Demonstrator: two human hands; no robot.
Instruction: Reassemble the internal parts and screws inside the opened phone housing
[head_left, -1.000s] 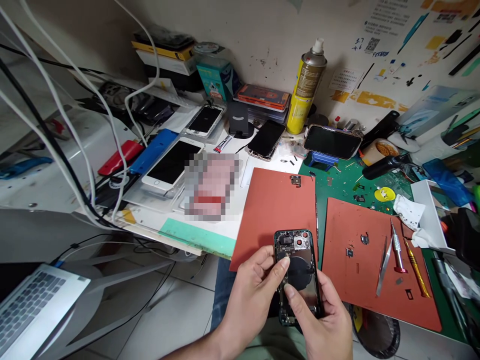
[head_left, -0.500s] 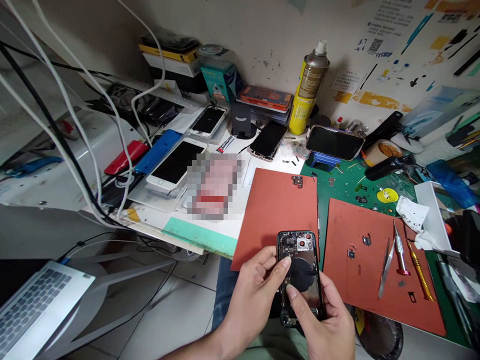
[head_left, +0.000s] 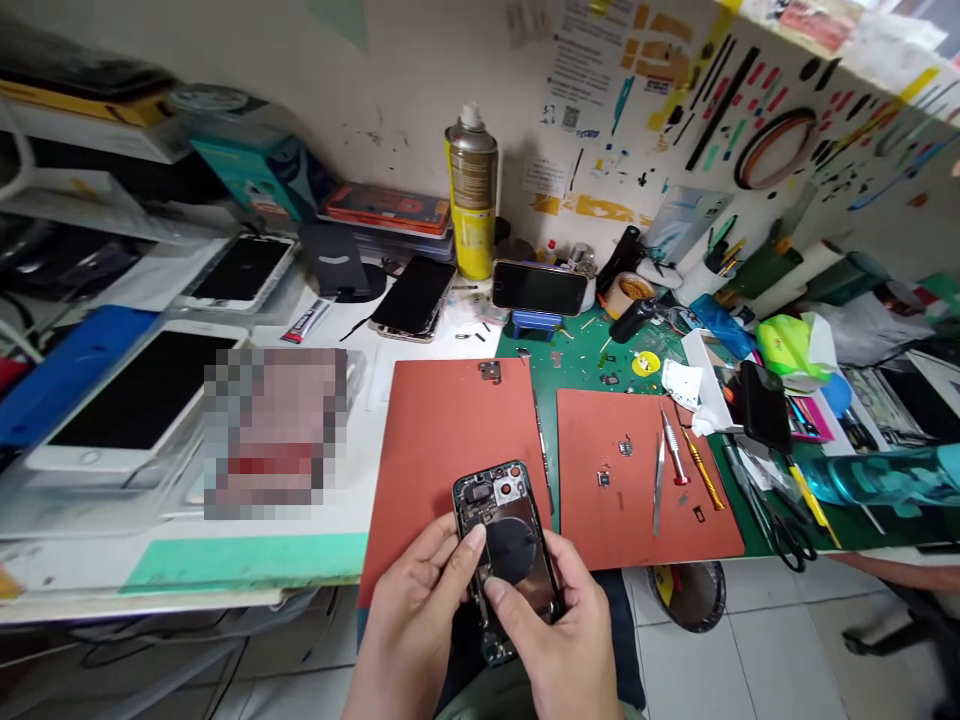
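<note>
An opened phone housing (head_left: pixel 536 540) with a black round pad and inner parts showing is tilted over the near edge of the left red mat (head_left: pixel 442 430). My left hand (head_left: pixel 424 600) grips its left side, thumb on the inner edge. Around its right side my right hand (head_left: pixel 566 625) is wrapped, with the thumb pressing low on the left inner strip, close to the left thumb. A small metal part (head_left: pixel 490 371) lies at the top of the left mat. On the right red mat (head_left: pixel 592 520) are tweezers (head_left: pixel 658 485), two screwdrivers and small parts.
Phones, one a white-framed phone (head_left: pixel 142 390), lie on the left. A yellow spray can (head_left: pixel 472 200) stands at the wall beside a propped phone (head_left: pixel 540 288). Scissors (head_left: pixel 793 540) and a teal bottle (head_left: pixel 885 480) are at the right. Another person's arm (head_left: pixel 900 572) shows at the right edge.
The view has swung to the right, so the laptop and most cables have left it and the right end of the bench has come in. Both hands keep nearly the same grip on the phone housing.
</note>
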